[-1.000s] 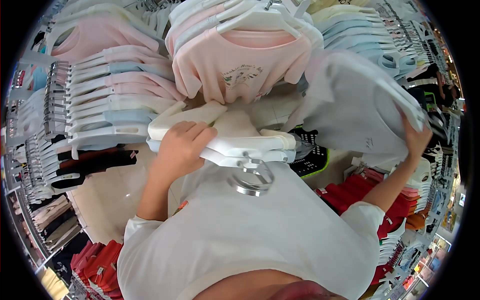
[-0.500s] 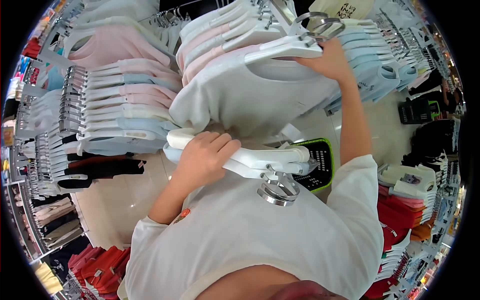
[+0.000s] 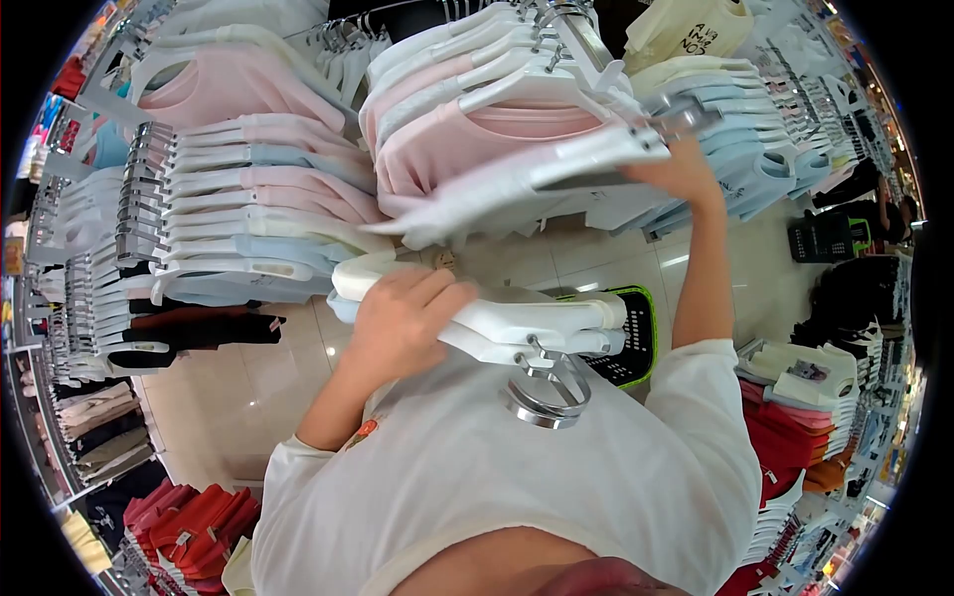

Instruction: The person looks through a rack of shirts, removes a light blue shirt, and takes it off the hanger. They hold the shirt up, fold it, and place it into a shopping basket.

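Note:
My left hand (image 3: 412,316) is wrapped round a few white hangers (image 3: 517,328) with pale garments, held against my chest, their metal hooks (image 3: 547,397) pointing down. Up at the right, my right hand (image 3: 681,174) grips the hook end of a white hanger with a light grey shirt (image 3: 537,184), blurred by motion and lying slantwise. Behind it a pink shirt (image 3: 437,159) hangs at the front of a row of pastel shirts on a metal rail (image 3: 586,35).
Racks of pastel shirts (image 3: 258,189) stand at the left and blue shirts (image 3: 745,149) at the right. A black basket with a green rim (image 3: 651,328) is beyond the held hangers. Red clothes (image 3: 204,531) are at the lower left.
The light grey shirt has come away from the row with my right hand, slightly right and down, uncovering the pink shirt. My left hand keeps its hold.

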A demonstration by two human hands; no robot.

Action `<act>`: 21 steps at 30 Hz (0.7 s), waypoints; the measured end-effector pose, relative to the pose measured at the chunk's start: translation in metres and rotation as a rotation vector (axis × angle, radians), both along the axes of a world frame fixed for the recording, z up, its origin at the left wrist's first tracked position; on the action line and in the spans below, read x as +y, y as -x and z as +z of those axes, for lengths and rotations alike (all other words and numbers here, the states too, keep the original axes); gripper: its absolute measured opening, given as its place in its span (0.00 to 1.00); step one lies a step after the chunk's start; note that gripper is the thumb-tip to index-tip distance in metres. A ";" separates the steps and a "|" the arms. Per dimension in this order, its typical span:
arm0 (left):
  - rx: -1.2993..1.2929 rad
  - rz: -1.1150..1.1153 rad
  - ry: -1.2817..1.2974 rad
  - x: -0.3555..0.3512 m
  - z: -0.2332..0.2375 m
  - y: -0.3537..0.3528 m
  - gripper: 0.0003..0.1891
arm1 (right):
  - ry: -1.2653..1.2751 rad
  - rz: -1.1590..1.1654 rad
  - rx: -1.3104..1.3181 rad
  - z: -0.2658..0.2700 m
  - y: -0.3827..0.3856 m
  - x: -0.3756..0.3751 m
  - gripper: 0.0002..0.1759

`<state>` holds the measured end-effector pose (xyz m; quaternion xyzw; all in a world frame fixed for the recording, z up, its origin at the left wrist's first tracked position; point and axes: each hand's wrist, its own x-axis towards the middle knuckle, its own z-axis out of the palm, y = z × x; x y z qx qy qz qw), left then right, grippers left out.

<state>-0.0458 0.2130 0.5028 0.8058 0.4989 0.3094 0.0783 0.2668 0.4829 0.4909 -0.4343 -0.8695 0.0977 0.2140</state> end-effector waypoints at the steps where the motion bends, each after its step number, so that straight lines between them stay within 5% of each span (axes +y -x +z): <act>1: -0.010 0.011 -0.011 0.002 -0.001 0.004 0.22 | 0.010 -0.002 -0.022 -0.006 -0.015 -0.001 0.31; 10: -0.038 0.107 -0.012 0.069 -0.010 0.023 0.22 | 0.229 -0.357 0.112 0.012 -0.099 -0.064 0.21; 21: 0.132 0.233 -0.188 0.158 -0.039 -0.001 0.22 | 0.018 -0.824 -0.148 0.030 -0.171 -0.150 0.23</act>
